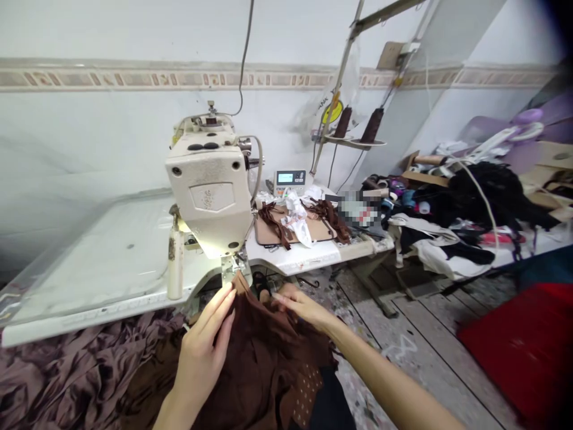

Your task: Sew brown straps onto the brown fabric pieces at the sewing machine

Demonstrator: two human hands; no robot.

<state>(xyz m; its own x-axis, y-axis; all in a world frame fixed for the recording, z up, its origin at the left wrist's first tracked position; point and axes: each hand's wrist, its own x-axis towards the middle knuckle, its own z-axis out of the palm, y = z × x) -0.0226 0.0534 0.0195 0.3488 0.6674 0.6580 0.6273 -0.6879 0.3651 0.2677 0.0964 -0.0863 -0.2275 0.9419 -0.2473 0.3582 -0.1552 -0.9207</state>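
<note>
A brown cloth [268, 352] runs up to the needle area of a cream sewing machine [210, 191], its folded tip lying under the presser foot [233, 269]. My left hand [206, 337] grips the cloth's left edge just short of the foot, fingers together and thumb against the fabric. To the right, my right hand [299, 306] is closed on the cloth's other edge, fingertips curled in and partly hidden. The rest of the cloth hangs down over my lap, with a dotted patch [308, 391] near the bottom.
Mauve ruffled fabric [67, 376] heaps below the white machine table [102, 257]. Brown strips and white scraps [298, 218] lie on a board beside the machine. Brown thread cones [372, 125] stand on a rack. Cluttered supplies [483, 197] and a red item [523, 346] are at right.
</note>
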